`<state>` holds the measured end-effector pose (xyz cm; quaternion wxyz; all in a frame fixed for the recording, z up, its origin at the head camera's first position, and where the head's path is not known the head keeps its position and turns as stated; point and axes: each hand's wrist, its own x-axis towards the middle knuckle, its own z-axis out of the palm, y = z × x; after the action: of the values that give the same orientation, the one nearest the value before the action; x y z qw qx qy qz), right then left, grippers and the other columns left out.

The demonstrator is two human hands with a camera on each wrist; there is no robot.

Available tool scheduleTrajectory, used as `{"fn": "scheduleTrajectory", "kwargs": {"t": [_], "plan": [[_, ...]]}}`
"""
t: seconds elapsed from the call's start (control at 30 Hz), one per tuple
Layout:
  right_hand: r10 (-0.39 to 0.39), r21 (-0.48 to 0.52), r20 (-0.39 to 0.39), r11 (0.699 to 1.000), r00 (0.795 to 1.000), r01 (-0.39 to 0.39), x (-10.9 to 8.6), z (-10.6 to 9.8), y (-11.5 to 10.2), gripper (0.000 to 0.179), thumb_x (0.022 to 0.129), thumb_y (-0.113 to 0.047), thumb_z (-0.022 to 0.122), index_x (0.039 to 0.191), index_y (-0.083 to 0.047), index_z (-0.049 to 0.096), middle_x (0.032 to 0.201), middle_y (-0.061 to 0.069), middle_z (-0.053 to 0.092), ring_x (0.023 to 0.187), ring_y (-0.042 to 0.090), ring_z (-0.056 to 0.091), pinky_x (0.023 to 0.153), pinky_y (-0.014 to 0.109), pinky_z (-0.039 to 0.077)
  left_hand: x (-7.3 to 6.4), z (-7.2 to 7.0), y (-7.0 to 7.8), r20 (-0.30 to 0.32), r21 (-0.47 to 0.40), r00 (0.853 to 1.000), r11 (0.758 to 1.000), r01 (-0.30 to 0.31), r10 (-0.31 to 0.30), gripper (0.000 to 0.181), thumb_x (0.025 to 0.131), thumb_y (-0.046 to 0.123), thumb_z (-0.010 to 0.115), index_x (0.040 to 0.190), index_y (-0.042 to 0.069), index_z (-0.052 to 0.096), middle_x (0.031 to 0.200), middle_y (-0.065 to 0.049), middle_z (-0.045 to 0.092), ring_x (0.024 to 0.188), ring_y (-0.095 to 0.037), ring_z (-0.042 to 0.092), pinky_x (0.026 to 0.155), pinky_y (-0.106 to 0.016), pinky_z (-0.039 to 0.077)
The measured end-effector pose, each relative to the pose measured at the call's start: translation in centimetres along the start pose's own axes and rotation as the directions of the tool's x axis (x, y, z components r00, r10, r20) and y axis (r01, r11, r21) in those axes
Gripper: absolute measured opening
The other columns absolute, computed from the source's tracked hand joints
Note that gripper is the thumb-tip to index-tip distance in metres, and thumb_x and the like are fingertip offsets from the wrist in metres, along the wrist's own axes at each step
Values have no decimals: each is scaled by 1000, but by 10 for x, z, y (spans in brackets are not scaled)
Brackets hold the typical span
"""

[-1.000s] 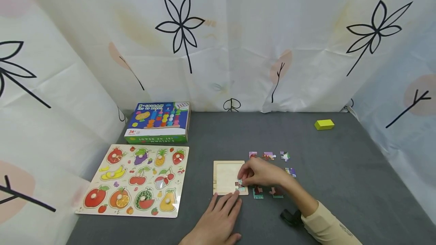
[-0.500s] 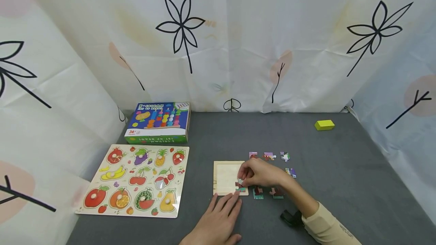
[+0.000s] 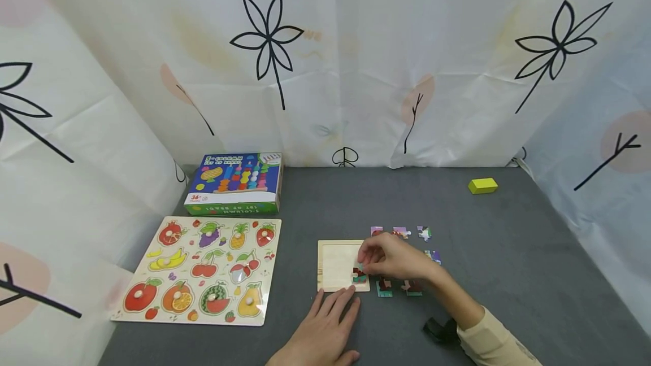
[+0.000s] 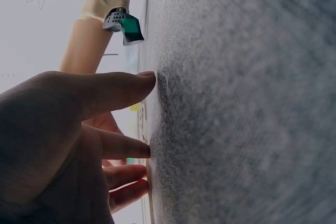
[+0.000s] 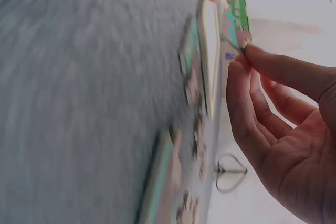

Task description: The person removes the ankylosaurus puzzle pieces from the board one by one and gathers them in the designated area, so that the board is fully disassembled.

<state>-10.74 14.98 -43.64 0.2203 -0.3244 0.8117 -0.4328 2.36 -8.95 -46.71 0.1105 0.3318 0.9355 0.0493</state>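
My right hand (image 3: 394,256) pinches a small jigsaw puzzle piece (image 5: 236,32) between thumb and forefinger, tilted over the lower right corner of a square wooden puzzle tray (image 3: 335,264). The piece shows teal and brown colours; the fingers cover part of it. Straight fingers of my left hand (image 3: 325,326) rest at the tray's near edge, and that hand holds nothing. Loose puzzle pieces (image 3: 384,288) lie to the right of the tray, some partly hidden behind the right hand and forearm.
A fruit peg puzzle board (image 3: 203,270) lies to the left, with a blue bead-game box (image 3: 236,179) behind it. Far right sits a yellow block (image 3: 482,186). A black device (image 3: 439,330) is at the right wrist. Patterned white cloth walls enclose the grey table.
The right hand has risen slightly and shifted a little right, turning the pinched puzzle piece so its darker colours face up. The left hand stays at the tray's near edge.
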Motion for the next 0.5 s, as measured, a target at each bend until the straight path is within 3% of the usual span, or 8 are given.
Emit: {"fn": "scheduleTrajectory", "kwargs": {"t": [0.3,0.5], "plan": [[43,107,-13,993,999,-41,-47,-30,14,12,99,-7,77,108,1,73,96,14,75,81,15,74,79,26,64,1,-1,0,16,4,1000,1000,5,-5,84,97,66,70,164,20,47,179,0,30,161,-21,37,127,-56,41],[84,110,-26,991,996,-81,-84,-50,29,14,100,-8,76,109,1,73,96,13,76,79,14,73,75,24,62,-3,0,-3,16,-17,1000,1000,-26,27,81,99,64,68,164,18,48,179,-1,30,161,-21,37,126,-56,42]]}}
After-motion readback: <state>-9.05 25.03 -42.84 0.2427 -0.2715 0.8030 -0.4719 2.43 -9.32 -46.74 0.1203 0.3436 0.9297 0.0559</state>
